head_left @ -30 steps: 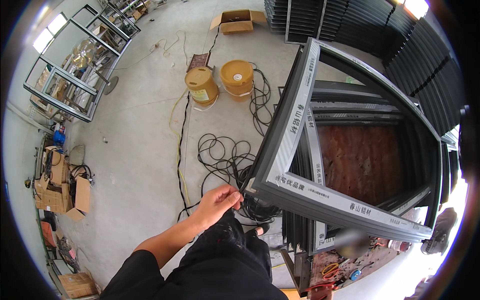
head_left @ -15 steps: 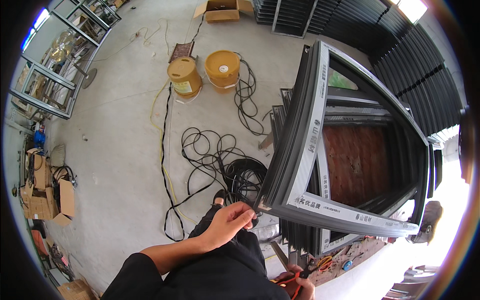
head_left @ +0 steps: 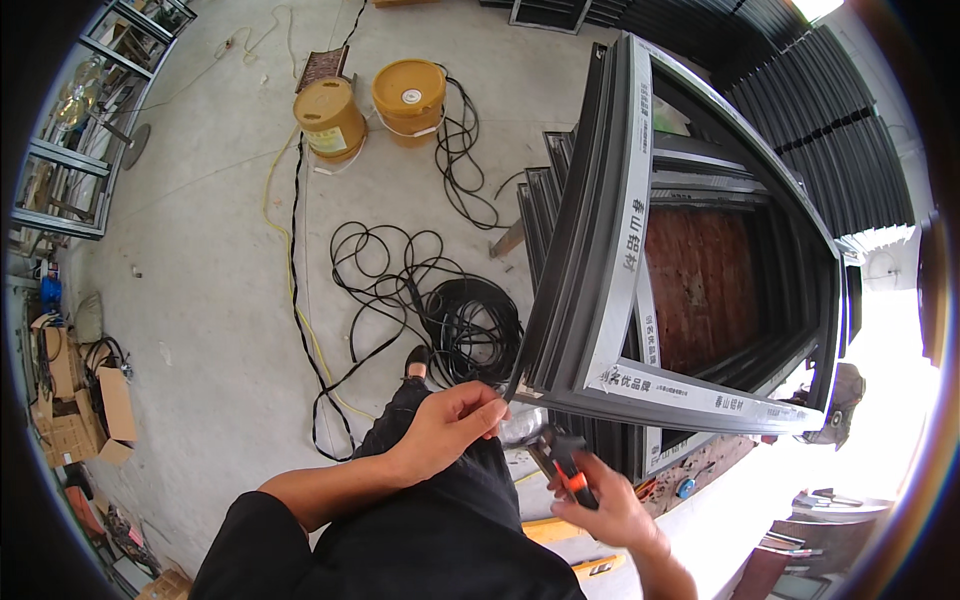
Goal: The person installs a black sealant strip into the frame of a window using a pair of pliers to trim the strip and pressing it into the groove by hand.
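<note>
A large grey window frame (head_left: 628, 230) with white protective tape lies in front of me on a stack of dark frames. My left hand (head_left: 450, 422) pinches the end of a black rubber seal strip (head_left: 512, 385) at the frame's near left corner. Just below that corner, my right hand (head_left: 605, 505) grips orange-handled cutting pliers (head_left: 562, 462), their jaws pointing up toward the corner.
Coils of black cable (head_left: 440, 310) lie on the concrete floor to the left of the frame. Two yellow buckets (head_left: 370, 110) stand further back. Cardboard boxes (head_left: 80, 400) sit at the far left, metal racks (head_left: 70, 160) above them. Dark profiles (head_left: 830, 130) lean at the right.
My right hand has risen into view with the pliers, close under the frame corner. My left hand stays at the corner on the seal strip. My view has moved closer to the frame.
</note>
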A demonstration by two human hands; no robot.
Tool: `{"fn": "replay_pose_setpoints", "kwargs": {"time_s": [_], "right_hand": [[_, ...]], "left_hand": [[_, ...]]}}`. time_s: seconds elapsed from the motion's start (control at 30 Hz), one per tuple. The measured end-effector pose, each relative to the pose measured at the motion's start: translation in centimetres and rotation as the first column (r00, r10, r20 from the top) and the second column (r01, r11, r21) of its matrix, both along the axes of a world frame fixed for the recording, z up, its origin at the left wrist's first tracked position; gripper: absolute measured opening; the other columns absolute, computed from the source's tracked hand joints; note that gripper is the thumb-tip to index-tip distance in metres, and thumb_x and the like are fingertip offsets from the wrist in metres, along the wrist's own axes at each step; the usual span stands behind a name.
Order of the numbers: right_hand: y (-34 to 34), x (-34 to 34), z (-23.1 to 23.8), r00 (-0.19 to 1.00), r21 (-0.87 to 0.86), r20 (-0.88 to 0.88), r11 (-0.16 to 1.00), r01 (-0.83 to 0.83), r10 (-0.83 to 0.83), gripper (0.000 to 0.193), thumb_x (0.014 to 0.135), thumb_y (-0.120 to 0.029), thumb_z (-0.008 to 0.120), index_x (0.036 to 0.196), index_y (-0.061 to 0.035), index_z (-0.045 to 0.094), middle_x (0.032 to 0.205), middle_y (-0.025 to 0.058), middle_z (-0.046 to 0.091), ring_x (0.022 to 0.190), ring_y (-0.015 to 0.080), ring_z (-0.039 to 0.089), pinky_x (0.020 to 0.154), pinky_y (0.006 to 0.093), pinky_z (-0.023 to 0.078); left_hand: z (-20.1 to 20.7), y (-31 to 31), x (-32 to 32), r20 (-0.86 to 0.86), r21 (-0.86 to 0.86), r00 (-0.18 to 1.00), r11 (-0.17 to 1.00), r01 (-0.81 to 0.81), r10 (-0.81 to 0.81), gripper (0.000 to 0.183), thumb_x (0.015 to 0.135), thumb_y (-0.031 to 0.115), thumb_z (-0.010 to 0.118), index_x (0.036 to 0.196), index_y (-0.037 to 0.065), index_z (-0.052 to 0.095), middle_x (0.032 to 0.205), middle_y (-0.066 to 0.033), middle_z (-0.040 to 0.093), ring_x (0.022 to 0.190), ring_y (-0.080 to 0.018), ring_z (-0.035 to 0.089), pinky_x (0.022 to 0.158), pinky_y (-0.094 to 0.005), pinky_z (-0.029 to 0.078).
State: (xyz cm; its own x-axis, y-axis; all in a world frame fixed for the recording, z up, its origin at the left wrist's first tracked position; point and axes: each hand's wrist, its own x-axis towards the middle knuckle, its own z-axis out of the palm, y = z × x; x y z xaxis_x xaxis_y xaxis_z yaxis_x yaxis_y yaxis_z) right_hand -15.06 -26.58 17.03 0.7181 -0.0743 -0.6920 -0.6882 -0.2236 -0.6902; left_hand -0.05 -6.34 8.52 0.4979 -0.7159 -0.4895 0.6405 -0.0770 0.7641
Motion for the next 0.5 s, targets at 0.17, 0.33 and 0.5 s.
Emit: {"fn": "replay_pose_setpoints", "kwargs": {"time_s": [0.17, 0.33, 0.5], "right_hand": [[-1.1, 4.0, -0.5, 0.976, -0.130, -0.046, 0.968, -0.215, 0.211, 0.060, 0.080, -0.027, 0.073, 0.129, 0.0023, 0.053, 0.089, 0.0140, 0.064, 0.081, 0.0194, 0.062, 0.080, 0.0289, 0.049], [-1.8, 5.4, -0.8, 0.959, 0.014, -0.078, 0.963, -0.271, 0.271, 0.063, 0.080, -0.024, 0.074, 0.134, 0.0009, 0.052, 0.091, 0.0103, 0.065, 0.081, 0.0152, 0.058, 0.080, 0.0276, 0.048], [-1.5, 5.7, -0.8, 0.974, 0.111, -0.115, 0.977, -0.184, 0.196, 0.060, 0.083, -0.020, 0.073, 0.134, 0.0024, 0.052, 0.095, 0.0096, 0.066, 0.087, 0.0135, 0.059, 0.085, 0.0272, 0.048]], "left_hand": [[0.3, 0.0, 0.5, 0.099, 0.053, 0.992, 0.996, 0.076, -0.081, 0.024, 0.100, 0.022, 0.056, 0.100, -0.001, 0.063, 0.084, -0.0009, 0.059, 0.077, -0.0073, 0.054, 0.070, -0.0222, 0.044], [0.6, 0.3, 1.5, 0.368, 0.089, 0.925, 0.993, 0.071, -0.099, 0.019, 0.096, 0.019, 0.060, 0.093, 0.002, 0.063, 0.075, -0.0032, 0.056, 0.067, -0.0112, 0.052, 0.061, -0.0268, 0.042], [0.4, 0.6, 2.9, 0.638, 0.109, 0.751, 0.986, 0.126, -0.167, 0.017, 0.096, 0.017, 0.060, 0.092, 0.001, 0.061, 0.077, -0.0076, 0.056, 0.069, -0.0188, 0.054, 0.060, -0.0299, 0.043]]}}
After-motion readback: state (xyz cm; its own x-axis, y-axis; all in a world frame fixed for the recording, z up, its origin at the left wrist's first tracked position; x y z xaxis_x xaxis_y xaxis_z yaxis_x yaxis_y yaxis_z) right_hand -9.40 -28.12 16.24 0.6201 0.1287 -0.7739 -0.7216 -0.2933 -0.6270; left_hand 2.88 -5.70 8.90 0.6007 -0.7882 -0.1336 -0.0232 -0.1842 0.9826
